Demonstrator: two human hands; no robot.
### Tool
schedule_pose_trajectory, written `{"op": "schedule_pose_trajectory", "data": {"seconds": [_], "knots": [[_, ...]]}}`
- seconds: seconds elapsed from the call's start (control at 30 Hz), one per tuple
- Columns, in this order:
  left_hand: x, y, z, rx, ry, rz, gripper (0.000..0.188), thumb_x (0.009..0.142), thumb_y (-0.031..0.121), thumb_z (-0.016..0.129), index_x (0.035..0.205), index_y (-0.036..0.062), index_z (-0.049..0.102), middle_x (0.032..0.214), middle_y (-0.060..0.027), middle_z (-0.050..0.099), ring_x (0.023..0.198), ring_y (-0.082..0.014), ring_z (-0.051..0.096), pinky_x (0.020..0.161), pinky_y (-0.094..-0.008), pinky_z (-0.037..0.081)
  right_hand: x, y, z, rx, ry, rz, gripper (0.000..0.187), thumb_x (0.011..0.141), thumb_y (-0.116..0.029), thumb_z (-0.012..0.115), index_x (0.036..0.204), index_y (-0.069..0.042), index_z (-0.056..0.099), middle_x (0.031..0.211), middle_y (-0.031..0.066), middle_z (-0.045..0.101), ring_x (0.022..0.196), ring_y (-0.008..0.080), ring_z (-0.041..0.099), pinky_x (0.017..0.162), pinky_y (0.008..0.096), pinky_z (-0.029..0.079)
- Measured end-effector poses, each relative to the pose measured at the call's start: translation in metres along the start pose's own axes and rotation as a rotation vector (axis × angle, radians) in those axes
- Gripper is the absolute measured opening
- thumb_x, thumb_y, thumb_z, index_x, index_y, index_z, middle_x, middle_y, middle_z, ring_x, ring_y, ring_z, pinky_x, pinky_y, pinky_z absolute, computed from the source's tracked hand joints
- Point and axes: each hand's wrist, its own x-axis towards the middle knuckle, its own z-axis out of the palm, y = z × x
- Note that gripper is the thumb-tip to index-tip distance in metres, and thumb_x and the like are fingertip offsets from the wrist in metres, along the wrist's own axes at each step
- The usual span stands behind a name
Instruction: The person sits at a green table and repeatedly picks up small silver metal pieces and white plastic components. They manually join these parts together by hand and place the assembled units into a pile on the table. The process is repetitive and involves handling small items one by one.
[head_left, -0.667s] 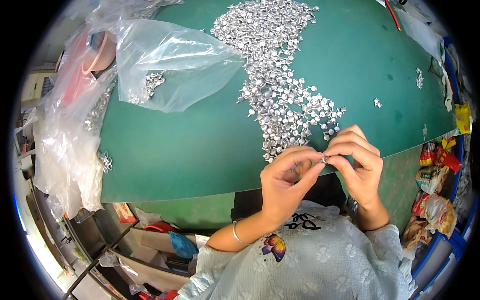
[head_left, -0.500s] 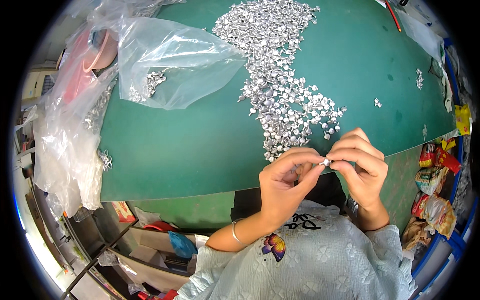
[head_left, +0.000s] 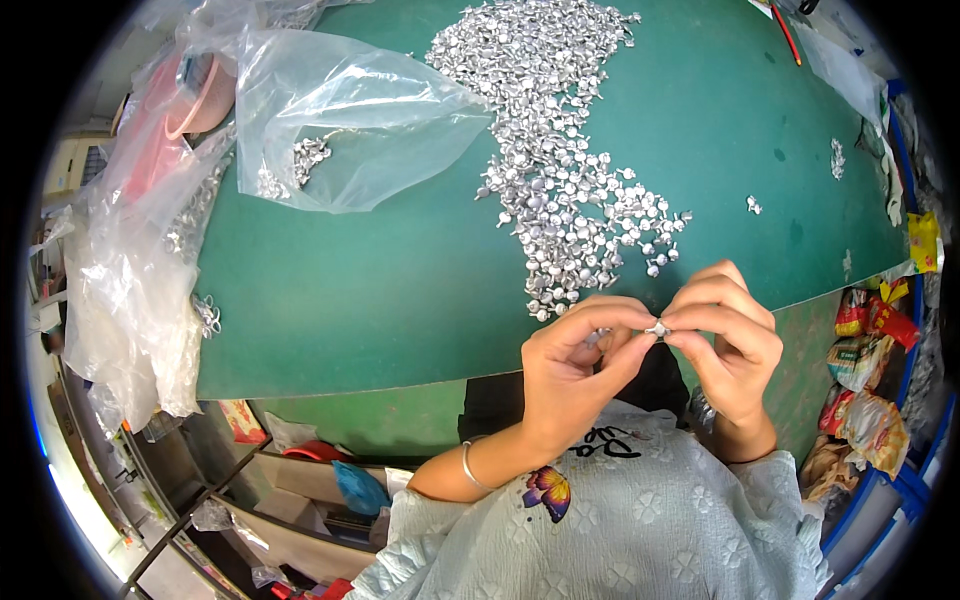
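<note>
Between my fingertips is a small silver metal piece (head_left: 657, 329), round-headed like those heaped on the table. My left hand (head_left: 585, 360) pinches it from one side with thumb and forefinger, its other fingers curled. From the other side my right hand (head_left: 728, 335) pinches it the same way. Both hands are above the table's near edge. Just beyond them spreads a long pile of small silver metal pieces (head_left: 540, 130), with round flat heads and short stems. Fingertips partly cover the held piece.
A clear plastic bag (head_left: 370, 120) with some silver pieces lies left of the pile. Further left are a pink basket (head_left: 205, 105) and more plastic bags (head_left: 130, 300). Small clusters of metal bits (head_left: 838, 160) and a red pencil (head_left: 786, 36) lie right on the green table (head_left: 350, 290).
Both hands still pinch the small metal piece, which appears slightly turned between the fingertips. The hands have shifted very slightly to the right.
</note>
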Motion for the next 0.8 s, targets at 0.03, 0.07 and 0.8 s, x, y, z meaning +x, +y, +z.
{"op": "schedule_pose_trajectory", "data": {"seconds": [0.03,0.07,0.8], "knots": [[0.001,0.001,0.001,-0.009,-0.002,-0.008,0.02,0.075,-0.015,0.056,0.093,-0.0058,0.058,0.093,-0.0114,0.057,0.082,-0.0118,0.052,0.069,-0.0224,0.043,-0.001,-0.001,0.0,0.001,0.009,-0.004,0.013,0.063,0.002,0.068,0.075,0.002,0.063,0.075,0.0094,0.06,0.068,0.0214,0.052,0.061,0.0302,0.041],[0.001,0.002,0.003,-0.018,-0.003,-0.016,0.019,0.075,-0.014,0.056,0.093,-0.0058,0.058,0.093,-0.0114,0.057,0.081,-0.0116,0.052,0.068,-0.0222,0.043,-0.002,-0.001,-0.001,0.003,0.018,-0.007,0.013,0.063,0.002,0.068,0.075,0.002,0.063,0.075,0.0096,0.06,0.068,0.0214,0.052,0.061,0.0302,0.041],[0.004,-0.005,0.0,-0.096,0.18,-0.229,0.014,0.085,0.003,0.053,0.097,-0.0025,0.056,0.082,-0.0047,0.054,0.059,-0.0045,0.038,0.052,-0.0199,0.03,-0.021,0.17,-0.194,-0.845,0.754,0.394,0.013,0.075,-0.014,0.065,0.084,-0.004,0.066,0.072,0.0072,0.062,0.061,0.0157,0.053,0.064,0.0297,0.044]]}}
